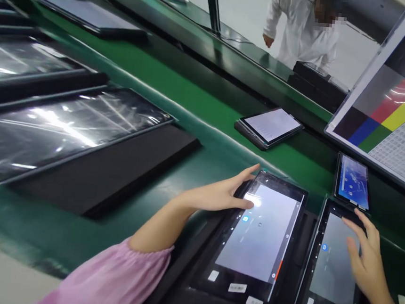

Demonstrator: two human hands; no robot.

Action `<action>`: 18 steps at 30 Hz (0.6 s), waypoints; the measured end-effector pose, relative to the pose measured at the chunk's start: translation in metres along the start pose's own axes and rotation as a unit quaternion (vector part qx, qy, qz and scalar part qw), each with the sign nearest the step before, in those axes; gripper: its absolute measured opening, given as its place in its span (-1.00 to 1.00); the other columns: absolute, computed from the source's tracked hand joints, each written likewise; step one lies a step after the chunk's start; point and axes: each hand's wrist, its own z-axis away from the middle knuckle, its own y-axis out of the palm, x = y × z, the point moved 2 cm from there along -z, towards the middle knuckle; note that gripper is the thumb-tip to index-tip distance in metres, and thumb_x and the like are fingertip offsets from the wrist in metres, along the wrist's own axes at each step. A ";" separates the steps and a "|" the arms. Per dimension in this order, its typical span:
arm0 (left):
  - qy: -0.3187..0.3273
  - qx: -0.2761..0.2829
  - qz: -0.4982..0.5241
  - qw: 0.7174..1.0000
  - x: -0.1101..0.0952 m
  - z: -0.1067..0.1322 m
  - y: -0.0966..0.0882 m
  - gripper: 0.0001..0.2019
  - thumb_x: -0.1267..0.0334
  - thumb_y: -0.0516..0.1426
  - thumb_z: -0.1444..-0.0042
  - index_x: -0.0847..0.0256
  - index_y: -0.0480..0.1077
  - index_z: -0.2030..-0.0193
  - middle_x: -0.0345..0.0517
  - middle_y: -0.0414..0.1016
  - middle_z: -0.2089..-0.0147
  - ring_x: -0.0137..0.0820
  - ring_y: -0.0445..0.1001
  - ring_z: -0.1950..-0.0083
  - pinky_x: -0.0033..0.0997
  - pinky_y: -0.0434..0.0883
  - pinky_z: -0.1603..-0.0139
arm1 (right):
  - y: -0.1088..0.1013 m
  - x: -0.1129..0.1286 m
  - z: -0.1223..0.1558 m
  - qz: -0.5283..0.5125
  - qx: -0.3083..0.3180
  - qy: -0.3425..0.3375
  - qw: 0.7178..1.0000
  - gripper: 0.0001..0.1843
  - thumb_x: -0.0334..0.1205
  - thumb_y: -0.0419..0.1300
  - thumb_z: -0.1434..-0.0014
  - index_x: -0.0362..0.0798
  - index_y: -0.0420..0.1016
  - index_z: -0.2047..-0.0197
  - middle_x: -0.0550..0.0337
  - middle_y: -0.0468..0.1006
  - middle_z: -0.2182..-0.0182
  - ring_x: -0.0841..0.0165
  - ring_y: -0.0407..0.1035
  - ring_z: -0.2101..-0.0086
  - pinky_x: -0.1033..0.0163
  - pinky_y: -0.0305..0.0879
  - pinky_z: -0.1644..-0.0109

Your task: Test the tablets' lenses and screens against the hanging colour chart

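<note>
Two lit tablets lie side by side in a black holder in front of me. My left hand (222, 194) rests on the top left corner of the left tablet (258, 239), fingers stretched along its edge and thumb touching the screen. Over the right tablet (335, 260), my right hand (365, 258) hovers with its fingers spread, the fingertips near the screen's upper part. Neither hand holds anything. Both sleeves are pink.
A third tablet (353, 181) with a blue screen lies beyond the right one. Another tablet (270, 126) sits on the green belt (193, 99). Black trays with shiny film (59, 130) fill the left. A colour chart board (397, 117) stands right. A person in white (298, 28) works opposite.
</note>
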 end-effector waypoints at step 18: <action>-0.004 -0.044 -0.027 0.999 0.002 -0.003 0.003 -0.07 0.03 0.07 -0.22 0.29 -0.31 -0.59 0.27 0.18 -0.51 -0.04 0.18 -0.52 -0.08 0.23 -0.46 | 0.067 -0.101 -0.212 0.296 0.188 -0.001 0.936 -0.64 -0.10 0.23 -0.42 -0.01 0.47 -0.22 0.01 0.44 -0.23 0.07 0.25 -0.28 -0.22 0.08 -0.40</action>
